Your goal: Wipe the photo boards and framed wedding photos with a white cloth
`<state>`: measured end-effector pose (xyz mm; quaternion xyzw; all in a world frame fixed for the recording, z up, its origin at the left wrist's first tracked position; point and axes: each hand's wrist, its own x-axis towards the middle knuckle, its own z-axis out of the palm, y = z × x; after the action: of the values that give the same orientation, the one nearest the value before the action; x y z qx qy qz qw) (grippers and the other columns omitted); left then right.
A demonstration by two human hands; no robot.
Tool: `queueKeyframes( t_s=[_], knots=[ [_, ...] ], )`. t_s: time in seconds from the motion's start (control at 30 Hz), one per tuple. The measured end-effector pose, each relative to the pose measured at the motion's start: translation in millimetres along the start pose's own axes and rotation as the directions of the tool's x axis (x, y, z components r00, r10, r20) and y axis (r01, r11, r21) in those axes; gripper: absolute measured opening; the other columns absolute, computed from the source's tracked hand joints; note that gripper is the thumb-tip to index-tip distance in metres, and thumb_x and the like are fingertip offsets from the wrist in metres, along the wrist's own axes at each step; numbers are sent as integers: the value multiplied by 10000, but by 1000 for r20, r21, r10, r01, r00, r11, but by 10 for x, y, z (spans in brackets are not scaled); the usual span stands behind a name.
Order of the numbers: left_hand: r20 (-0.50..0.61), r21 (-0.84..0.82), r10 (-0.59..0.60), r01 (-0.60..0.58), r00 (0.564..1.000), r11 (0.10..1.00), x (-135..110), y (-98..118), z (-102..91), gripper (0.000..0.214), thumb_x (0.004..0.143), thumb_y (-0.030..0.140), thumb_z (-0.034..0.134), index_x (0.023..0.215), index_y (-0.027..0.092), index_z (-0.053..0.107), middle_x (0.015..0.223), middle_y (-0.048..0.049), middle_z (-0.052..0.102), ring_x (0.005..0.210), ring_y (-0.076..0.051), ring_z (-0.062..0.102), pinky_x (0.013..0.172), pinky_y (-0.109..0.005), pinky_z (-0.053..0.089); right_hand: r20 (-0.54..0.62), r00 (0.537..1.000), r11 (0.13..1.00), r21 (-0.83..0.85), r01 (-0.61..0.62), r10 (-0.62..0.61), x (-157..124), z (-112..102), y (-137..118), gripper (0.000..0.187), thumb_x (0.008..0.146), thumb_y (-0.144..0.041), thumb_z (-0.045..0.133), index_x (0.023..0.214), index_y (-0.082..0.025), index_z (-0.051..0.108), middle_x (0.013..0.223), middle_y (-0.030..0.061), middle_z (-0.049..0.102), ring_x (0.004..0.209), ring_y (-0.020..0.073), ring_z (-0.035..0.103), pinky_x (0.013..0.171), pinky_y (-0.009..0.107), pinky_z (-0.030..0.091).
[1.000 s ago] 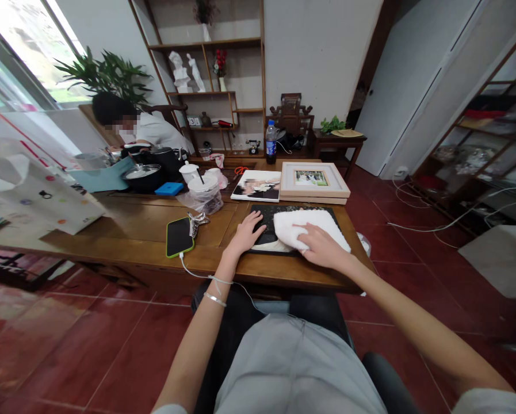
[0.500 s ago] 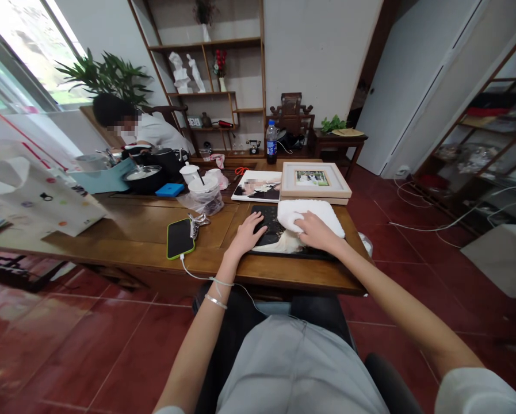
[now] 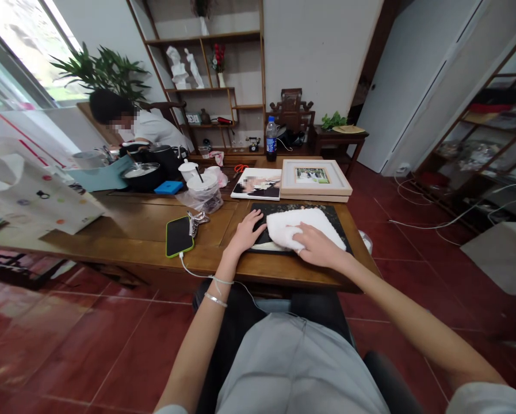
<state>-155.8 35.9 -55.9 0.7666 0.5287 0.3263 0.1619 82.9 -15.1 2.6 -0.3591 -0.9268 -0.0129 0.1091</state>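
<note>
A dark, flat picture panel [image 3: 258, 240] lies at the table's near right edge, with a pale area along its lower side. My left hand [image 3: 247, 232] rests on the panel's left edge, fingers spread and holding nothing. Bunched in the fingers of my right hand [image 3: 317, 246] is a white towel [image 3: 307, 219], which lies spread over the middle of the panel and hides much of it. Just behind the panel are a white-edged photo print [image 3: 258, 185] and a light wooden picture frame [image 3: 316, 175] on a stack.
On the wooden table [image 3: 132, 215] lie a charging phone [image 3: 180, 237], a bagged plastic cup [image 3: 202, 192], a blue box [image 3: 168, 187] and orange scissors [image 3: 240, 168]. A cola bottle [image 3: 271, 141] stands behind. Another person [image 3: 154, 126] bends over pots at the far left.
My right hand has drawn the towel toward me and slightly left across the panel, uncovering its dark upper edge. My left hand stays in place.
</note>
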Motion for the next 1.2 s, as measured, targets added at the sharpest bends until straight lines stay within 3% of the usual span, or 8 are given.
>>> queueKeyframes(
  t_s=[0.17,0.33,0.5,0.6,0.73,0.9,1.03,1.2],
  knots=[
    [-20,18,26,-26,999,999,11,-9,4,408,878,361,501,1245,189,547,1398,-88,456,1347,-213,334,1110,-425,269,14,980,977,-84,-197,198,292,13,352,253,780,-169,445,952,-148,630,931,132,645,920,269,567,756,321,401],
    [-28,47,66,-65,997,997,31,-10,-13,413,878,364,495,1229,157,564,1379,-101,477,1329,-212,367,1114,-389,278,6,969,965,-95,-244,246,476,-6,462,264,782,-152,432,958,-146,628,945,125,658,892,263,567,718,301,368],
    [-23,63,64,-62,998,996,40,-10,-9,407,878,362,495,1221,156,573,1369,-104,487,1326,-224,371,1104,-406,293,6,966,961,-113,-254,257,504,12,347,286,773,-153,443,981,-127,637,951,150,654,887,274,569,742,316,371],
    [-25,56,51,-50,998,997,33,-12,-2,398,880,365,492,1226,183,569,1380,-90,477,1335,-229,355,1096,-434,297,12,983,977,-112,-182,184,450,27,152,285,752,-153,465,965,-120,651,993,175,645,920,287,570,800,346,382],
    [-9,52,62,-62,998,997,15,-18,-12,381,886,291,467,1241,185,557,1394,-91,460,1338,-233,348,1089,-445,310,-14,999,997,-63,-37,36,240,38,-227,301,721,-139,493,966,-116,666,1214,220,563,1121,303,510,967,426,320],
    [-14,48,77,-77,997,996,6,-41,-17,373,910,238,384,1235,189,562,1391,-79,465,1337,-223,351,1088,-460,312,21,1000,999,38,17,-18,-80,3,-571,320,695,-112,516,969,-141,679,1302,183,521,1272,304,389,1046,496,236],
    [-14,50,87,-86,996,995,15,-62,-7,382,920,235,355,1233,163,562,1383,-89,474,1334,-217,356,1094,-455,307,35,999,999,49,8,-10,-92,-4,-509,299,687,-121,534,949,-129,679,1305,201,514,1254,292,414,1051,467,246],
    [-21,46,93,-92,995,995,16,-91,4,376,915,249,375,1228,163,565,1390,-91,465,1331,-217,361,1095,-447,308,0,996,995,-48,-90,91,224,16,-143,316,734,-144,490,1004,-128,653,1200,192,581,1105,282,521,954,404,348]
  ],
)
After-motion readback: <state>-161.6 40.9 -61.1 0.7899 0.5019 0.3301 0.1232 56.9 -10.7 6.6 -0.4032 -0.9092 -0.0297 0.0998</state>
